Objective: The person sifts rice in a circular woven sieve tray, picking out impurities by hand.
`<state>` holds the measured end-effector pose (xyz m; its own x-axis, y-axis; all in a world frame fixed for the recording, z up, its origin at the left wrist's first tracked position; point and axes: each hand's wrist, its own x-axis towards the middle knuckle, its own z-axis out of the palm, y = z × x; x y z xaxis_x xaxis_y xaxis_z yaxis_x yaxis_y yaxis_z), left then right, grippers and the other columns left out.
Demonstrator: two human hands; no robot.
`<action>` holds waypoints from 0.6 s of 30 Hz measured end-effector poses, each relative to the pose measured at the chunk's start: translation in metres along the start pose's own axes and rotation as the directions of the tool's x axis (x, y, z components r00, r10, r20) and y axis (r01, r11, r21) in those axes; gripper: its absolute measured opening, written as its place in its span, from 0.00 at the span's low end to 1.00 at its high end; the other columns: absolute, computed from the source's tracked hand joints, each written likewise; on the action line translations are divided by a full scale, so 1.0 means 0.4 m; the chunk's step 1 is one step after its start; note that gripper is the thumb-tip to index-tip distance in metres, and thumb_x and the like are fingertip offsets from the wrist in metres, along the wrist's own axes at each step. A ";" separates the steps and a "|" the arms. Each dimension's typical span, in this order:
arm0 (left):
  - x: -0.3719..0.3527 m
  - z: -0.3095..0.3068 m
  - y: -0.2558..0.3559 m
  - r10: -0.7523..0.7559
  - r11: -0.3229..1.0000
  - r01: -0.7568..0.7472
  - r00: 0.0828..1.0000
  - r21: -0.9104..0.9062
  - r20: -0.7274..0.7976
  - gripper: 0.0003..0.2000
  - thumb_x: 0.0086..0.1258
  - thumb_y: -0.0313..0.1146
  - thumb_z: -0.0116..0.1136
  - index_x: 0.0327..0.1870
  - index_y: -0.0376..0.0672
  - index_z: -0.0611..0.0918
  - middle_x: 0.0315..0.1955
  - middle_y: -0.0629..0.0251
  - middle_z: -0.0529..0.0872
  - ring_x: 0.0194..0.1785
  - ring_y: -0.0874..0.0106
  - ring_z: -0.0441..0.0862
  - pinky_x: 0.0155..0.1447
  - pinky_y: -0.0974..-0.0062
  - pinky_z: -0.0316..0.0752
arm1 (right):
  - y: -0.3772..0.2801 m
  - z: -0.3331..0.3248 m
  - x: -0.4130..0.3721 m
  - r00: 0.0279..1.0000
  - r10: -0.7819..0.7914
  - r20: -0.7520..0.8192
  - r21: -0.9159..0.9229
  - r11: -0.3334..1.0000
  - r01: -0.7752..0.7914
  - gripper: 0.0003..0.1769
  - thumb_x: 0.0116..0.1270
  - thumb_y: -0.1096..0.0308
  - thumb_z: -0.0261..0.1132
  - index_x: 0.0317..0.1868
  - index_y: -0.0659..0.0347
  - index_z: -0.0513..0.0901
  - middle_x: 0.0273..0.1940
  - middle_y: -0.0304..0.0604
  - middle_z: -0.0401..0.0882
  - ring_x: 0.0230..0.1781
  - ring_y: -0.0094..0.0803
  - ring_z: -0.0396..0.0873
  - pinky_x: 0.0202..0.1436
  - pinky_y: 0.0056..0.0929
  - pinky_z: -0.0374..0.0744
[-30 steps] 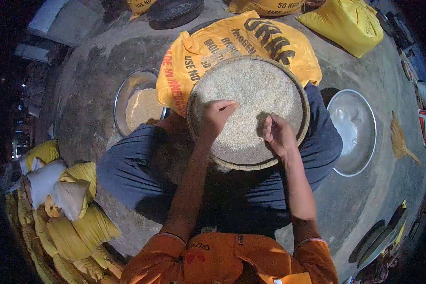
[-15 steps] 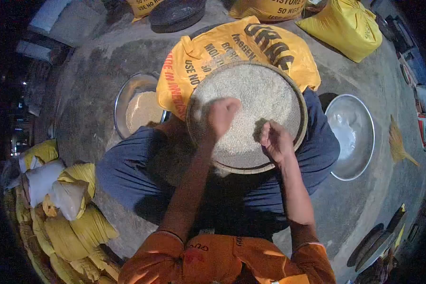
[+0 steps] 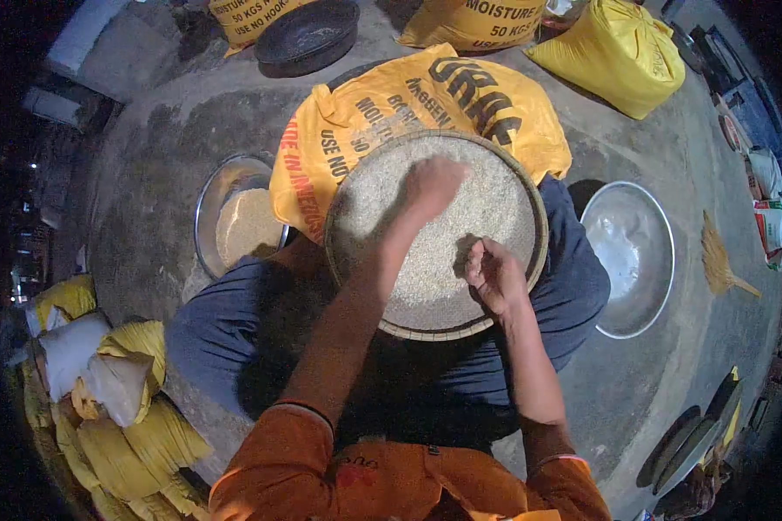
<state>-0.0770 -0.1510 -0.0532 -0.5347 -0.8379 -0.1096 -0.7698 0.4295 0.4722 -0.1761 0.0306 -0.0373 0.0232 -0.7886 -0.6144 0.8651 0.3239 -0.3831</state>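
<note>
Fingers (image 3: 478, 257) of your right hand (image 3: 493, 276) are curled in together, thumb against the fingertips, just above the grain (image 3: 382, 217). Whether anything is pinched between them is too small to tell. Your left hand's fingers (image 3: 448, 172) are blurred, so I cannot tell if they are spread or closed; your left hand (image 3: 430, 187) lies low over the grain near the tray's middle.

All that grain sits in the round woven tray (image 3: 540, 233), which rests on your lap (image 3: 235, 321), and your right hand is over the near right part of it.

My advice for working this well: sweep the left hand flat and light, so the grain thins out into one layer instead of heaping. Take small patches, and let the right hand pinch only what stands out. Hold the tray level on your knees; the far rim lies on the yellow sack (image 3: 426, 95), and a tilt could send grain over the edge.

Left of the tray, just beside it, stands a steel bowl (image 3: 202, 208) with some grain in it. Right of the tray is a second steel bowl (image 3: 669, 260), which looks bare inside. Beyond that one lies a small broom (image 3: 721, 260). Well behind the tray there is a dark pan (image 3: 308, 35).
</note>
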 end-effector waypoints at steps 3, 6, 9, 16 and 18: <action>-0.160 -0.007 0.041 0.210 0.978 -0.209 0.974 0.014 -0.088 0.10 0.66 0.40 0.58 0.42 0.50 0.87 0.46 0.60 0.84 0.49 0.55 0.79 0.55 0.59 0.73 | -0.016 0.011 -0.010 1.000 0.023 -0.019 0.031 0.999 -0.023 0.13 0.72 0.64 0.52 0.31 0.60 0.76 0.24 0.35 0.74 0.21 0.26 0.70 0.26 0.23 0.72; -0.268 -0.035 0.024 0.369 0.929 -0.369 0.924 0.017 -0.095 0.09 0.63 0.39 0.62 0.42 0.50 0.87 0.44 0.60 0.85 0.49 0.58 0.80 0.57 0.63 0.73 | -0.027 0.009 -0.019 1.000 0.008 0.020 0.139 0.990 -0.011 0.13 0.72 0.64 0.52 0.32 0.61 0.76 0.24 0.35 0.74 0.21 0.26 0.70 0.26 0.23 0.72; -0.331 -0.091 -0.018 0.266 0.962 -0.267 0.964 -0.052 -0.015 0.08 0.63 0.38 0.60 0.39 0.48 0.87 0.40 0.58 0.85 0.50 0.63 0.80 0.55 0.61 0.71 | -0.037 0.004 -0.038 1.000 -0.006 -0.014 0.139 0.990 0.008 0.12 0.73 0.64 0.52 0.33 0.61 0.76 0.24 0.36 0.73 0.21 0.26 0.70 0.26 0.22 0.72; -0.326 -0.140 -0.128 0.209 0.886 -0.348 0.889 -0.306 -0.407 0.06 0.65 0.30 0.59 0.37 0.39 0.84 0.34 0.53 0.86 0.40 0.58 0.84 0.45 0.66 0.78 | -0.033 -0.031 -0.019 0.999 -0.038 0.018 0.130 0.991 0.035 0.12 0.73 0.63 0.52 0.35 0.61 0.76 0.23 0.37 0.74 0.21 0.27 0.72 0.26 0.22 0.73; -0.301 -0.157 -0.121 0.169 0.886 -0.318 0.900 -0.339 -0.402 0.06 0.65 0.29 0.59 0.36 0.37 0.83 0.34 0.52 0.86 0.39 0.58 0.85 0.43 0.68 0.78 | -0.033 -0.026 -0.019 0.998 -0.050 0.026 0.120 0.992 0.046 0.12 0.73 0.62 0.53 0.35 0.61 0.76 0.23 0.37 0.74 0.21 0.27 0.72 0.26 0.22 0.74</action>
<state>0.0465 -0.0919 -0.0077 -0.4707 -0.8170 0.3330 -0.3936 0.5323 0.7495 -0.1929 0.0377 -0.0347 -0.0069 -0.8170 -0.5766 0.9192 0.2219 -0.3254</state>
